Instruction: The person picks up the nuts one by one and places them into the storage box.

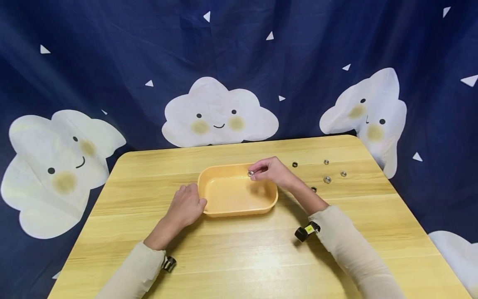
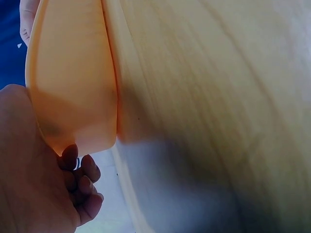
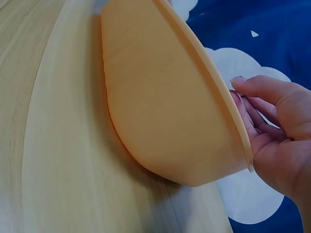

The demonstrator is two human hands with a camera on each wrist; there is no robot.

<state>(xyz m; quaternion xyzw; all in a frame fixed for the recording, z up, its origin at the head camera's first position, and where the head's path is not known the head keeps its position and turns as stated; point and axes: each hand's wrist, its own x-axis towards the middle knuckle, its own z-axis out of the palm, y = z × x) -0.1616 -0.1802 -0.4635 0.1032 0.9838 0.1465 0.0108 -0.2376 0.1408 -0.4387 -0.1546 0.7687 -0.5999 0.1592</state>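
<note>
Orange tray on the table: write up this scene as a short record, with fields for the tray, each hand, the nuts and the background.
Tray: orange tray, upright on a wooden table
Left hand: left hand grips the tray's left end
Right hand: right hand pinches a silvery nut over the tray's right part
Other nuts: three silvery nuts and two dark nuts, on the table right of the tray
Background: dark blue curtain with smiling white clouds

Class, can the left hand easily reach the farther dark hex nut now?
Probably not: the orange tray and right hand lie between the left hand, which grips the tray, and the dark hex nut.
</note>
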